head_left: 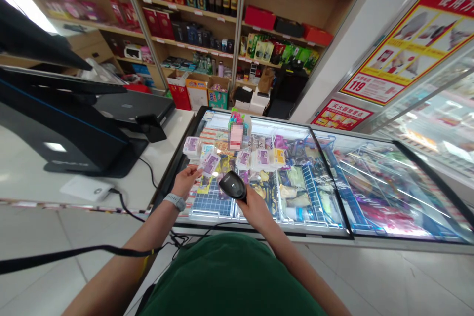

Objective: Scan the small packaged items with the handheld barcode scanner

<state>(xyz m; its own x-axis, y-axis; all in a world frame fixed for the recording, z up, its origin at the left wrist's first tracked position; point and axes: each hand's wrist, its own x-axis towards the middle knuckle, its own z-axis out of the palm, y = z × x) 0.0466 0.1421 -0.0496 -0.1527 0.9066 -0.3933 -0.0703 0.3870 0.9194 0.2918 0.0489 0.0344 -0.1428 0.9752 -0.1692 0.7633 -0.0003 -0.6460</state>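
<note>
Work looks under way: one white-and-purple rectangular plastic pack (210,163) is in hand over the glass-topped chest freezer (314,232), at ten o'clock of the black oval-headed handheld scanner (232,185). Other white packs with purple or yellow labels (262,158) lie at one to two o'clock; how many are finished, I cannot tell. The left hand (186,180), reaching from seven o'clock, pinches the pack's edge, grip nearly closed. The right hand (255,206), from five o'clock, wraps its grip round the scanner's handle.

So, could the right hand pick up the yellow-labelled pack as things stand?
Probably not yet: the right hand holds the black scanner, so its grip would likely need freeing first, though nothing covers the yellow-labelled pack.
</note>
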